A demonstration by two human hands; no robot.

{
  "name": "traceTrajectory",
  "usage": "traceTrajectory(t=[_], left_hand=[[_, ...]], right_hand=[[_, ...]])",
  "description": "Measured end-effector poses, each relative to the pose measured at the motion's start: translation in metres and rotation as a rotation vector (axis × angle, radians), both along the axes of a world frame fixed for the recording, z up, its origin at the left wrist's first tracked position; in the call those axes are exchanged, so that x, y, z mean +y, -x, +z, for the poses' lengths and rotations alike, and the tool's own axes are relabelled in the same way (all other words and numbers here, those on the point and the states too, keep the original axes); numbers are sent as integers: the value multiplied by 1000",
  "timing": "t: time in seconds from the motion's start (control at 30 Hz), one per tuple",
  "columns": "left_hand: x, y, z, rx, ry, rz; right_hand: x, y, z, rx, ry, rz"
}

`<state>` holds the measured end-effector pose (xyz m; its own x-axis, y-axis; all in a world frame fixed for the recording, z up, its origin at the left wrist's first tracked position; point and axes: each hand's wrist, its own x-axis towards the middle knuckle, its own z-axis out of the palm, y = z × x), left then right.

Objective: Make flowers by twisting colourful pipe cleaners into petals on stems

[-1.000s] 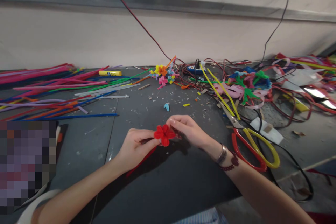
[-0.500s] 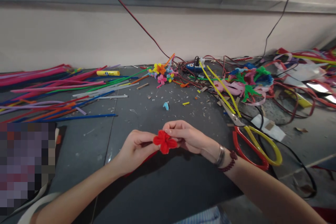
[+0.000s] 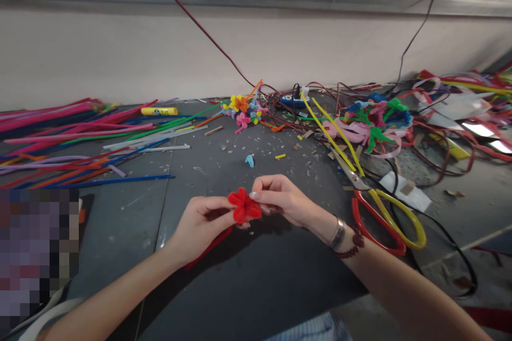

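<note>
A red pipe-cleaner flower point(image 3: 242, 206) with several rounded petals is held over the dark table, facing up toward me. My left hand point(image 3: 204, 221) pinches it from the left, thumb and fingers closed at its base. A straight red stem point(image 3: 208, 249) runs down and left beneath that hand. My right hand point(image 3: 280, 198) is closed too, its thumb and index finger pinching the flower's upper right petal. The fingertips behind the flower are partly hidden. A small light-blue scrap point(image 3: 249, 161) lies just beyond the hands.
Loose pipe cleaners point(image 3: 80, 138) in many colours spread over the left, with a yellow tube point(image 3: 159, 111) among them. Small finished flowers point(image 3: 242, 109) lie at the back. Large scissors point(image 3: 384, 213) rest at right near cables, a power strip point(image 3: 294, 100) and colourful pieces point(image 3: 376, 122).
The flower has turned and tilted slightly in my fingers. My right hand has shifted from the flower's top to its right side. The view has moved a little.
</note>
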<state>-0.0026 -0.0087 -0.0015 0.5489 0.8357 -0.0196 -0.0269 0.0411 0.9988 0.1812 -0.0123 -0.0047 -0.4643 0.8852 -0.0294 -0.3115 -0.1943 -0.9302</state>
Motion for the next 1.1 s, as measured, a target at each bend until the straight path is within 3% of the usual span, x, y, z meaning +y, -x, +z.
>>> traceTrajectory(t=[0.17, 0.43, 0.67, 0.77, 0.93, 1.1], left_hand=[[0, 1, 4, 16, 3, -94], [0, 3, -1, -35, 183, -259], [1, 5, -3, -87, 190, -314], [2, 5, -3, -100, 199, -320], [2, 6, -3, -99, 265, -341], [-2, 2, 1, -47, 320, -409]], right_hand=[[0, -1, 0, -74, -15, 54], [-3, -3, 13, -121, -88, 170], [-5, 4, -6, 126, 135, 298], [-7, 10, -7, 172, 192, 281], [-6, 7, 2, 86, 163, 182], [-5, 3, 3, 57, 136, 290]])
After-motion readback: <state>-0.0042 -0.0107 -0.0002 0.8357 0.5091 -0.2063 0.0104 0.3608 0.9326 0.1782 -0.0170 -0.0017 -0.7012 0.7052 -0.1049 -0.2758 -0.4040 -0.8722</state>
